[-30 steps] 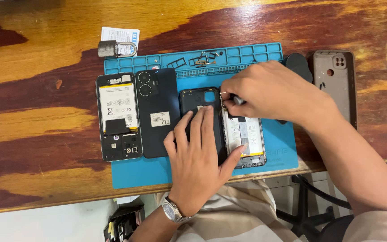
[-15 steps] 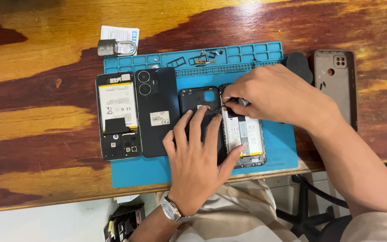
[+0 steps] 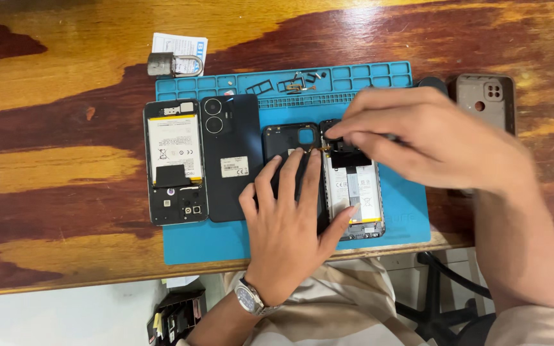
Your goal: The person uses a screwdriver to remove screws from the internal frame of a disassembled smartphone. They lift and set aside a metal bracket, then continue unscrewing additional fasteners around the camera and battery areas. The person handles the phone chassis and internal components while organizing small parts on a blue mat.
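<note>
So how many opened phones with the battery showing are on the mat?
2. One opened phone lies at the mat's left edge, untouched. The other opened phone lies right of centre, under the left hand and right hand. None seems hidden.

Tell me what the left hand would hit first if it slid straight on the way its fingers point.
Probably the blue mat's tray compartments. The left hand lies flat on a black back cover, fingers pointing away from the person; past the cover's top edge comes bare mat, then those compartments.
</note>
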